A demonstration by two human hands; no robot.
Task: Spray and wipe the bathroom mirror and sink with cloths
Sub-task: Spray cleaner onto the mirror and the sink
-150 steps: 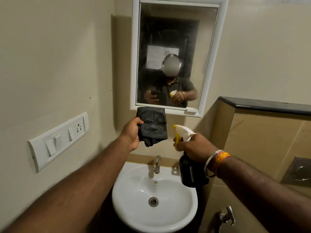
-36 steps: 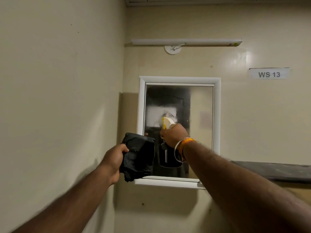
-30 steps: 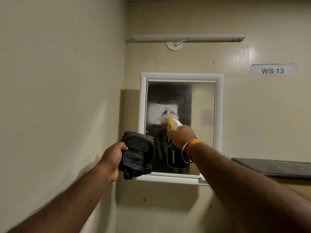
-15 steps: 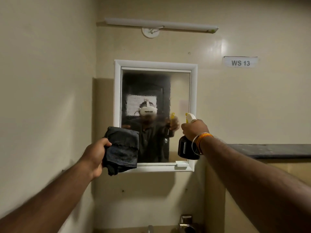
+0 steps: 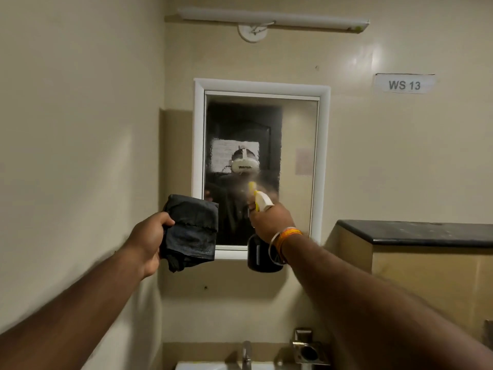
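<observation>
A white-framed mirror (image 5: 298, 134) hangs on the beige wall, its glass misted with droplets. My right hand (image 5: 270, 221) grips a dark spray bottle (image 5: 260, 259) with a white and yellow trigger head, its nozzle aimed at the mirror's middle; a faint mist hangs in front of the glass. To the left of it, my left hand (image 5: 148, 240) holds a folded dark cloth (image 5: 190, 232) up at the mirror's lower left corner. Only the back rim of the white sink (image 5: 202, 365) shows at the bottom edge, with a metal tap (image 5: 246, 353) behind it.
A side wall runs close on the left. A black-topped ledge (image 5: 416, 233) juts out at the right. A metal holder (image 5: 306, 349) is fixed to the wall beside the tap. A tube light (image 5: 272, 20) and a "WS 13" label (image 5: 404, 84) sit above.
The view has dropped from high on the wall, bringing tap and sink rim in. My right hand brought the bottle back from the mirror's right edge to its middle. The cloth stays at the lower left.
</observation>
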